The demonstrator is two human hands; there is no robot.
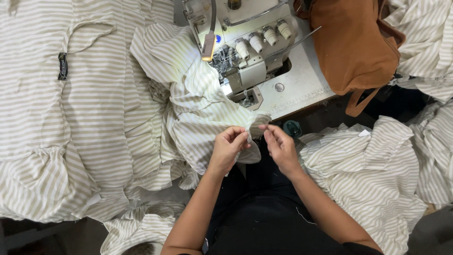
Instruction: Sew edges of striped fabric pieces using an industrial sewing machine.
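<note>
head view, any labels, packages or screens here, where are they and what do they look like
Garment label: small black upright rectangle with pale lettering, sewn on the striped fabric at far left.
White tag: small plain white piece on the striped pile at right, beyond the right hand.
No packages or screens show.

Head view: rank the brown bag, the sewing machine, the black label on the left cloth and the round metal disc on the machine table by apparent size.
1. Sewing machine and brown bag: look alike, both cut by the frame edge, so unranked.
2. Black label.
3. Metal disc.
</note>
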